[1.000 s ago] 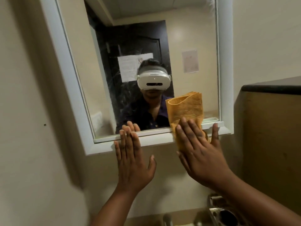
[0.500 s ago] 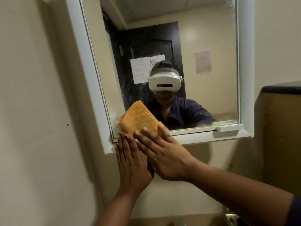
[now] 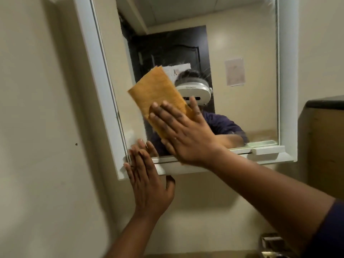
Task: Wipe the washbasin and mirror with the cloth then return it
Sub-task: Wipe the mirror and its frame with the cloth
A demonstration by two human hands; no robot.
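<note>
Cloth (image 3: 156,94) moved up from lower-left corner to mid mirror (image 3: 242,43); right hand (image 3: 184,135) flat, pressing it on the glass. Left hand (image 3: 149,185) flat, braced on frame (image 3: 91,43). Mirror-wipe step; next probably sweep the right side.

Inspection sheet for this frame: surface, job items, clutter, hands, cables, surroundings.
Surface: white-framed wall mirror, glass faintly streaked near the centre.
Job's things: folded orange cloth flat on the glass; washbasin not in view.
Clutter: small white ledge at the frame's lower right.
Grippers: right hand presses the cloth with straight fingers; left hand rests flat on the frame's lower-left corner.
Cables: nothing seen.
Surroundings: beige wall; dark-topped brown cabinet at right; metal fixture below.
</note>
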